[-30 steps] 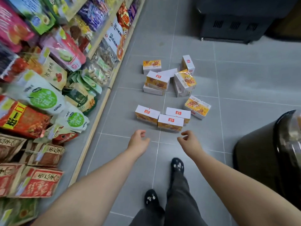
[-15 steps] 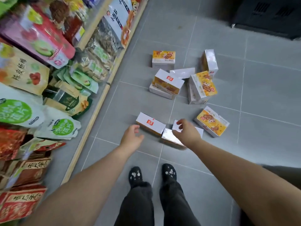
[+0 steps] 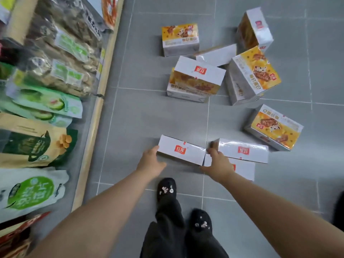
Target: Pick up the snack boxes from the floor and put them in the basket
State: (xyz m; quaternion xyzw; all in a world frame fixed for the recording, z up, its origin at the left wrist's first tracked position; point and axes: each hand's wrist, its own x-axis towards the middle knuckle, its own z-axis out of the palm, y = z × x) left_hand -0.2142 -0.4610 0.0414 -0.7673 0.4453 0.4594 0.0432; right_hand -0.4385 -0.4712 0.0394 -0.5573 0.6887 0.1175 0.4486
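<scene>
Several white and orange snack boxes lie scattered on the grey tiled floor (image 3: 141, 118). The nearest white snack box (image 3: 181, 150) with a red logo lies just ahead of my feet. My left hand (image 3: 149, 164) is pressed against its left end. My right hand (image 3: 219, 164) grips its right end, at the seam with two more white boxes (image 3: 243, 150) (image 3: 243, 169) that lie beside it. An orange-faced box (image 3: 273, 127) lies to their right. A further cluster of boxes (image 3: 195, 79) sits beyond. No basket is clearly in view.
A low shelf with a wooden front edge (image 3: 93, 131) runs along the left, packed with snack bags (image 3: 42, 107). My feet in black slippers (image 3: 166, 189) stand just behind the nearest box. A dark object (image 3: 339, 211) shows at the right edge.
I have bent lower and closer to the boxes. Both hands have reached forward from mid-air and closed on the two ends of the nearest white box.
</scene>
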